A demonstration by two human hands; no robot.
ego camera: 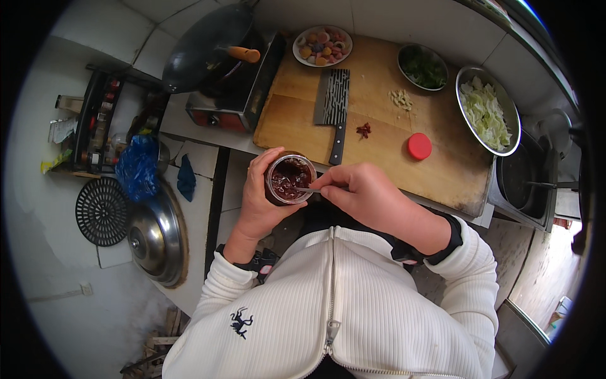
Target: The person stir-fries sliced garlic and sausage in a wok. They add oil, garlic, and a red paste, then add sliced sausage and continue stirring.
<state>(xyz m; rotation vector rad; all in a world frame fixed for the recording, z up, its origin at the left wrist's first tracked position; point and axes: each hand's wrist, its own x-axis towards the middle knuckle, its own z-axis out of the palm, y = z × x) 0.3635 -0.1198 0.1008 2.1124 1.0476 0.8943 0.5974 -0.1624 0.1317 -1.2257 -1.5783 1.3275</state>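
My left hand [260, 189] grips a glass jar [290, 178] of dark red sauce around its side, in front of the counter edge. The jar's mouth is uncovered and faces up. Between the fingers of my right hand [362, 187] is the handle of a thin metal utensil [307, 190], perhaps a spoon; its far end dips into the sauce and is hidden there. A red screw lid [419, 146] lies on the wooden cutting board [378, 163]. Just beyond the jar, a cleaver [333, 106] with a black handle rests flat on the board.
Chopped garlic [401, 100] and dried red chili pieces [364, 130] lie on the board. Behind are a plate of sliced sausage [323, 45], a bowl of greens [423, 67] and a bowl of cut cabbage [485, 112]. A wok [208, 52] sits on the gas stove [222, 111]; a sink [521, 175] is at right.
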